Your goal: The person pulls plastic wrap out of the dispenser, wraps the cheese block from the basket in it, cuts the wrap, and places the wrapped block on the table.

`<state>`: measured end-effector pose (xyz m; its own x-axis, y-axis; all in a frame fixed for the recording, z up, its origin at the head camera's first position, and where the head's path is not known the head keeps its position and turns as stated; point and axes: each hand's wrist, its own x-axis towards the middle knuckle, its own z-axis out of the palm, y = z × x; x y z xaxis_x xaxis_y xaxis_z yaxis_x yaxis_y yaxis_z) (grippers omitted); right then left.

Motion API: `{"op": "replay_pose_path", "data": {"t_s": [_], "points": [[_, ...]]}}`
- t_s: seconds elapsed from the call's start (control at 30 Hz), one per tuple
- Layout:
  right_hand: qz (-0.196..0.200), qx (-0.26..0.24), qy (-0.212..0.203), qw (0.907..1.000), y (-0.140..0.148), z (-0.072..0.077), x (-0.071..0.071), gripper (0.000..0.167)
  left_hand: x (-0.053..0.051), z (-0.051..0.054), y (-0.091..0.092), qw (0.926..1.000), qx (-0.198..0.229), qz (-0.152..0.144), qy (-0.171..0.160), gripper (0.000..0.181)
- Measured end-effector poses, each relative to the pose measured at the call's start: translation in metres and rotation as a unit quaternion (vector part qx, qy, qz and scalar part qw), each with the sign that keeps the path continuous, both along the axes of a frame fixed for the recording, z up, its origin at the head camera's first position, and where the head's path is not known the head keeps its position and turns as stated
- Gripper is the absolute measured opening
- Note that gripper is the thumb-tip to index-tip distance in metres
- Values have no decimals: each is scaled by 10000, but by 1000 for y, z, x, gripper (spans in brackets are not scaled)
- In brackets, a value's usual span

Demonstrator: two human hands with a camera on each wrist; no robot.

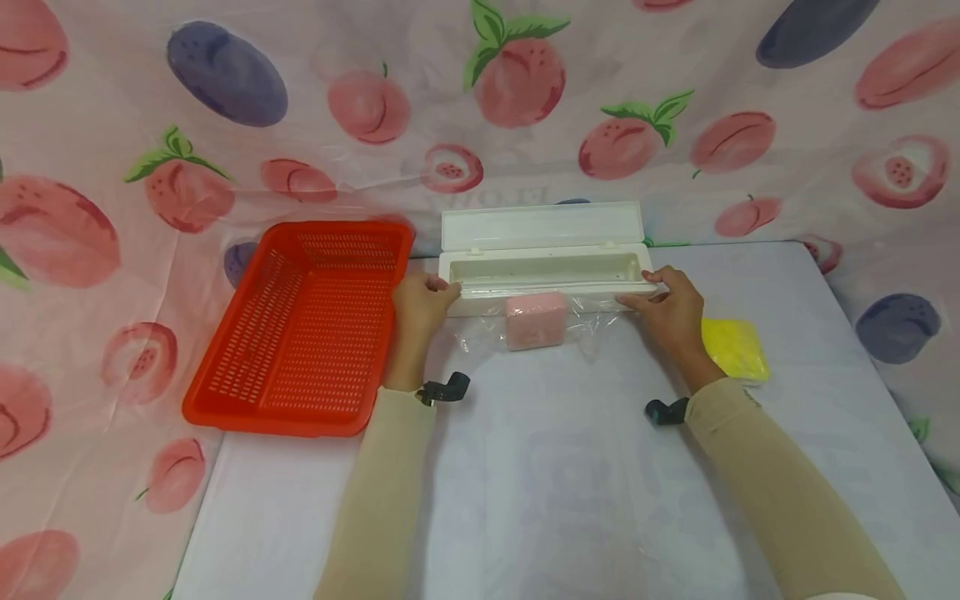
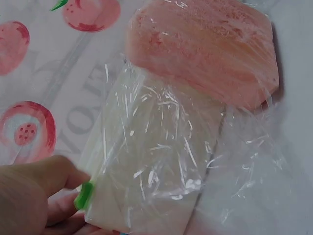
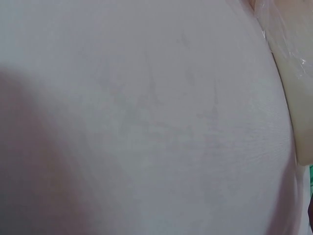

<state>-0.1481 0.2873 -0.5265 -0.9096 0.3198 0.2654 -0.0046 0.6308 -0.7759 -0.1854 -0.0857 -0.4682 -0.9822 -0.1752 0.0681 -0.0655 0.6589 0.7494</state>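
A long white cling film dispenser [image 1: 540,271] lies at the back of the table with its lid [image 1: 542,225] raised. Clear film [image 2: 166,147] hangs over its front and covers a pink block [image 1: 536,321], whose exact kind I cannot tell. My left hand [image 1: 422,304] grips the dispenser's left end; in the left wrist view its thumb is at a small green piece [image 2: 84,196] on the edge. With thumb and fingers spread over the right end, my right hand [image 1: 671,312] holds the dispenser there. The right wrist view shows mostly tabletop and a corner of the dispenser [image 3: 301,107].
A red-orange plastic basket [image 1: 300,350] with slotted walls stands left of my left forearm. Beside my right wrist lies a yellow packet-like block [image 1: 737,350]. A fruit-patterned sheet [image 1: 517,167] hangs behind the white table [image 1: 540,483].
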Motion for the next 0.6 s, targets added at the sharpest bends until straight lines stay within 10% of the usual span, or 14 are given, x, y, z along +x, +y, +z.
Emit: {"op": "replay_pose_path", "data": {"t_s": [0.6], "points": [[-23,-12,6,10000,2,-1,-1,43,0,15,4,9869,-1466,-657,159,20]]}}
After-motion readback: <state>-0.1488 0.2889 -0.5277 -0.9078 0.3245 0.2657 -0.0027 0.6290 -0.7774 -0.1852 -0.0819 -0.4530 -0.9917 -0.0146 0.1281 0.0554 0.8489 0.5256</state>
